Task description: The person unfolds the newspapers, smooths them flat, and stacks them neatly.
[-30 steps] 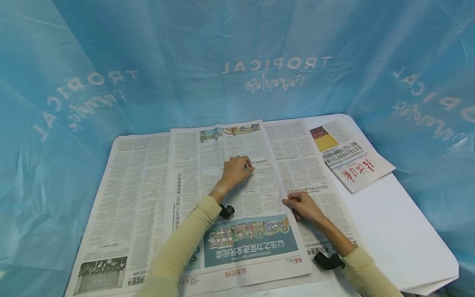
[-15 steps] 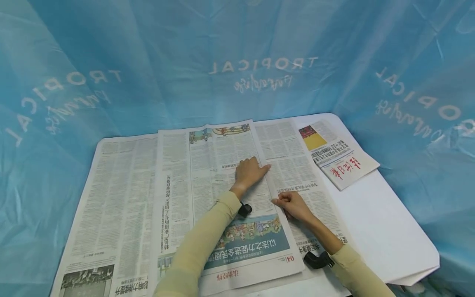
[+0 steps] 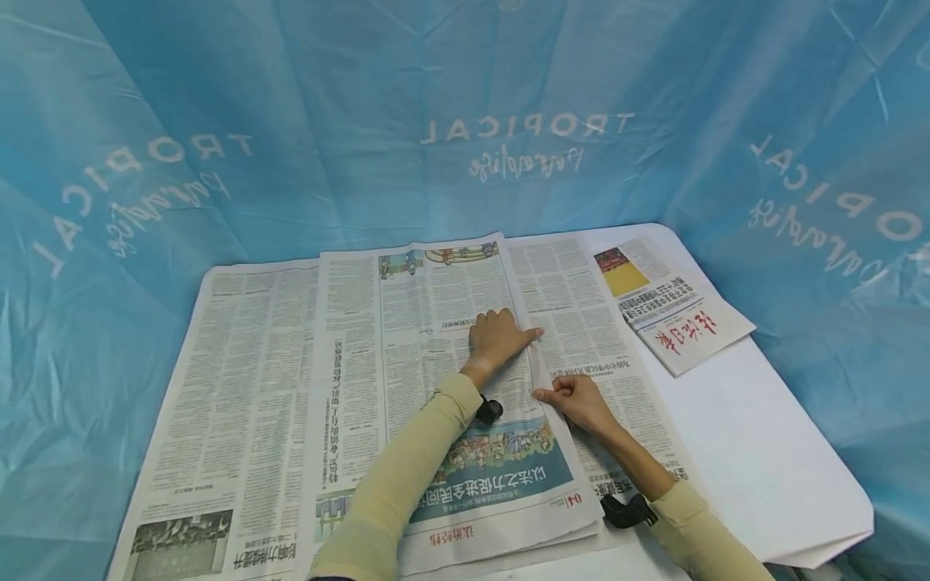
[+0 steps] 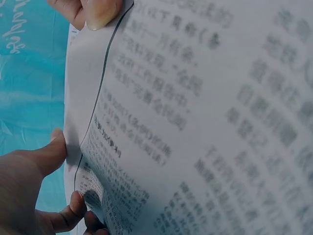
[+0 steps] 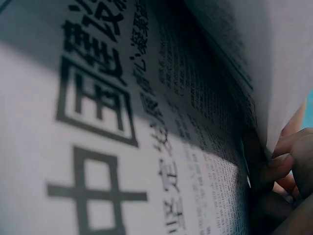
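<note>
A large unfolded newspaper [image 3: 436, 347] with a blue printed banner lies on top of other spread pages. My right hand [image 3: 584, 403] pinches its right edge between thumb and fingers, and the edge is lifted there, as the right wrist view shows with the raised sheet [image 5: 279, 63]. Farther up the same edge, my left hand [image 3: 497, 343] rests on the printed side, its thumb stretched past the edge. Seen from the left wrist, the left thumb [image 4: 56, 147] and index finger stand apart at the margin, and the paper buckles by the fingertips.
More newspaper pages [image 3: 247, 379] lie underneath, to the left and right. A folded newspaper [image 3: 683, 327] with red characters lies on the white table [image 3: 785, 452] at the right. A blue curtain [image 3: 407, 89] hangs behind and at both sides.
My left hand has moved right across the page to its right edge, thumb now spread over it. The right hand keeps its pinch, and the edge between the hands now bulges slightly.
</note>
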A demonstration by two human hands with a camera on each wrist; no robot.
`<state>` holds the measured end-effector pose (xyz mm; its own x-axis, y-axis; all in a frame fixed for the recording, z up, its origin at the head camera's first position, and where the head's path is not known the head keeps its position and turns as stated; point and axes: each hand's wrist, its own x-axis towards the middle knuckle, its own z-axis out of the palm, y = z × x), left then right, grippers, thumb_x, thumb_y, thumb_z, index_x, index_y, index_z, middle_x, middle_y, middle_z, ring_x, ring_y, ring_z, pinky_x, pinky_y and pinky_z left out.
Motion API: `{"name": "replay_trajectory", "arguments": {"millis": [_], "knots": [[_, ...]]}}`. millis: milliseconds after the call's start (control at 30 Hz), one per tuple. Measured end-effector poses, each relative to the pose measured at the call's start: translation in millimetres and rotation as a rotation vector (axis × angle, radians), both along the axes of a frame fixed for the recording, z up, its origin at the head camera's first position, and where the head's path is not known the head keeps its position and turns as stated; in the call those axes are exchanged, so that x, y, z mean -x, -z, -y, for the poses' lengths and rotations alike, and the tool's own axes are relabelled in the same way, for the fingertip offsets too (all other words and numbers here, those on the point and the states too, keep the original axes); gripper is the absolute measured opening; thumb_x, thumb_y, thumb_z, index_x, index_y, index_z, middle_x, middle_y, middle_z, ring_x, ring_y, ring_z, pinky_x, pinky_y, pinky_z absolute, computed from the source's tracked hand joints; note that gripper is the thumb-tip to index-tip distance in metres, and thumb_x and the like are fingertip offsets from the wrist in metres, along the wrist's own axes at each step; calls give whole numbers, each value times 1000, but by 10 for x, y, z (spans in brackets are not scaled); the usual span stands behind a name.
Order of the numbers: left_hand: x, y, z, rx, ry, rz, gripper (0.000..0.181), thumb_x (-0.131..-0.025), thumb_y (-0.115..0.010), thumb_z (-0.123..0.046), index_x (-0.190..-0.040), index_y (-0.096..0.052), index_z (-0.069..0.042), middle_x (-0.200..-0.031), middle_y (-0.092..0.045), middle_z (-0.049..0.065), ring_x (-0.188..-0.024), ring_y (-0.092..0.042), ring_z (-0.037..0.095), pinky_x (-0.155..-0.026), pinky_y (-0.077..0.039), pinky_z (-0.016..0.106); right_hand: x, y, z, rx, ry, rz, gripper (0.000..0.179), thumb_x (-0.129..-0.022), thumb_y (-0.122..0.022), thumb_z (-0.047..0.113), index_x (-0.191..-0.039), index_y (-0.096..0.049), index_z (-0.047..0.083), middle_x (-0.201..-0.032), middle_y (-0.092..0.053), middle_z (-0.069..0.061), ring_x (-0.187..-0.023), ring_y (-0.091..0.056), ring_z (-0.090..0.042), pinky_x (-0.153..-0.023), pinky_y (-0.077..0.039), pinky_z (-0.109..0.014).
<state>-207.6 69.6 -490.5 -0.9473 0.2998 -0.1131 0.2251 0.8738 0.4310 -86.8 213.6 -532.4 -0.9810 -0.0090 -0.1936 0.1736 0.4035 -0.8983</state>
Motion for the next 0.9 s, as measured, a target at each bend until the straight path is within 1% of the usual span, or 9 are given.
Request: {"name": "replay_trajectory", "arguments": {"millis": [133, 267, 333, 467, 567, 667, 900], "knots": [[2, 6, 12, -12, 2, -6, 54, -87, -60, -64, -78, -62, -11, -88, -65, 12, -83, -61, 30, -67, -49, 41, 3, 2, 11, -26, 15, -4, 38, -87, -74, 27, -68, -58, -1, -43, -40, 6, -30, -31, -2, -36, -27, -23], [-2, 32, 20, -39, 9, -2, 52, -88, -60, -61, -71, -55, -12, -82, -61, 10, -79, -58, 29, -67, -45, 40, 7, 10, 9, -40, 25, 6, 37, -87, -75, 26, -66, -58, 1, -44, -42, 5, -34, -33, -3, -37, -29, -23], [-4, 46, 26, -63, 15, -2, 52, -89, -61, -59, -67, -51, -13, -78, -58, 9, -76, -55, 28, -66, -43, 39, 7, 9, 3, -45, 20, -7, 37, -88, -74, 25, -65, -58, 1, -44, -41, 5, -35, -33, -4, -37, -30, -24], [1, 54, 43, -96, 22, -26, 53, -89, -62, -58, -63, -45, -14, -69, -51, 4, -69, -51, 24, -62, -38, 35, 10, 4, -4, -40, 6, -35, 37, -89, -73, 24, -65, -58, 0, -44, -39, 4, -35, -32, -3, -37, -30, -23], [4, 49, 59, -109, 25, -39, 52, -89, -63, -57, -62, -46, -15, -66, -49, 2, -65, -49, 22, -60, -35, 33, 12, 5, -7, -25, 2, -42, 36, -89, -72, 24, -66, -59, 0, -43, -39, 4, -34, -31, -3, -37, -29, -23], [4, 49, 70, -119, 30, -37, 50, -89, -63, -57, -63, -51, -16, -67, -51, 2, -64, -48, 21, -59, -35, 32, 8, 9, -5, -17, 8, -38, 36, -89, -73, 24, -67, -60, -1, -44, -40, 4, -35, -32, -4, -37, -30, -23], [13, 59, 79, -133, 37, -19, 44, -90, -63, -54, -72, -59, -14, -75, -58, 3, -73, -53, 23, -65, -40, 35, -15, 13, 8, -17, 26, -51, 36, -89, -73, 25, -67, -62, -1, -43, -43, 3, -34, -34, -4, -36, -31, -24]]}}
